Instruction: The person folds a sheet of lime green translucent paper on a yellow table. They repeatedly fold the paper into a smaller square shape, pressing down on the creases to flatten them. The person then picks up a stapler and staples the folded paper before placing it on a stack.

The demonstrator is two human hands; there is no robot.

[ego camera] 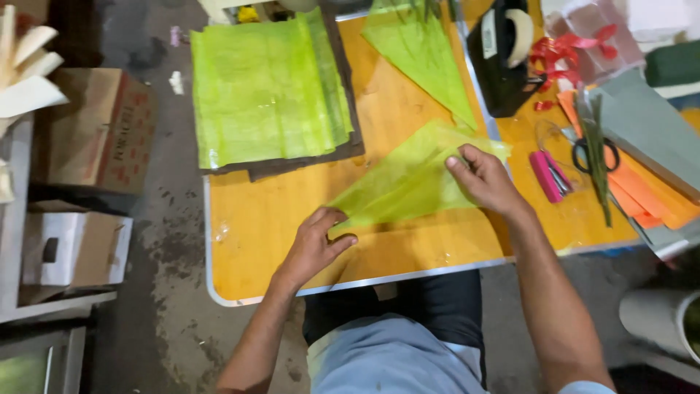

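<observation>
I judged the thin green sheet point(408, 182), folded into a cone on the orange table point(255, 226), could spring open or crease if either press slipped. My left hand point(315, 244) lay flat, fingers spread, pinning its narrow tip; my right hand point(483, 177) pressed down on the wide end. Neither hand was clamped around it.
</observation>
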